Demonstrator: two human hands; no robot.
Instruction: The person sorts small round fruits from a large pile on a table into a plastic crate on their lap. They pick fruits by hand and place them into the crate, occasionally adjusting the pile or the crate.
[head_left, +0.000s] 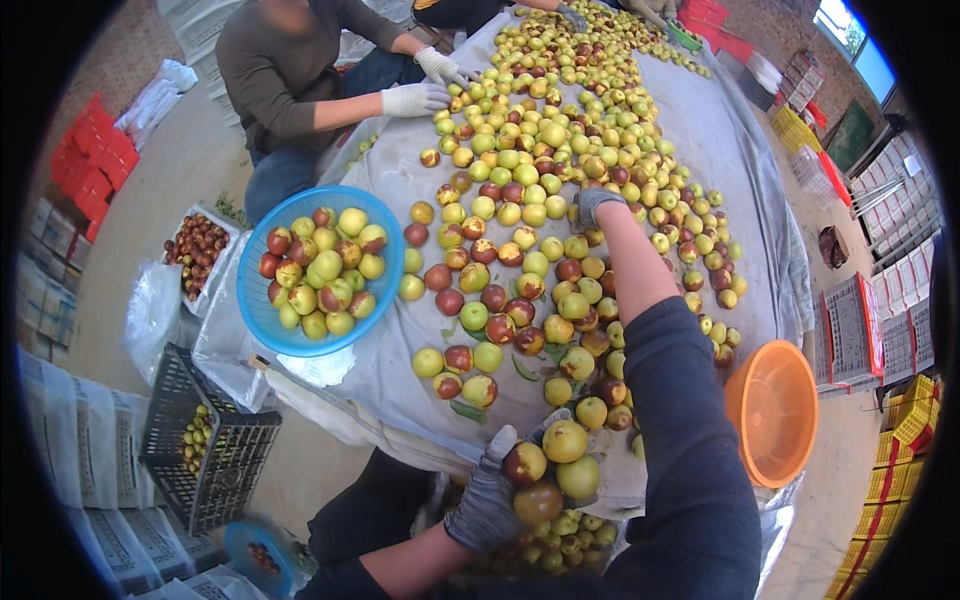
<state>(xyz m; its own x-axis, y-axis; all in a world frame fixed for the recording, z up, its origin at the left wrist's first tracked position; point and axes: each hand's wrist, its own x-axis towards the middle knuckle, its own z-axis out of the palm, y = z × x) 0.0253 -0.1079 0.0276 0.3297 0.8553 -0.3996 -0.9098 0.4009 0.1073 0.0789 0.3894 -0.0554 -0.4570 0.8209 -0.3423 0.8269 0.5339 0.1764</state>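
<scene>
My left hand, in a grey knit glove, cups several green and reddish-brown jujubes at the table's near edge. Below it, more jujubes lie in a container whose shape is mostly hidden. My right hand, gloved as well, reaches out among the loose jujubes spread over the cloth-covered table. Its fingers are largely out of sight behind the palm, so I cannot see whether it grips a fruit. A few green leaves lie between the nearer fruits.
A blue plastic basket full of jujubes sits at the table's left edge. On the right edge is an orange basin. A co-worker's white-gloved hands touch the pile's left side. A black crate stands on the floor at left.
</scene>
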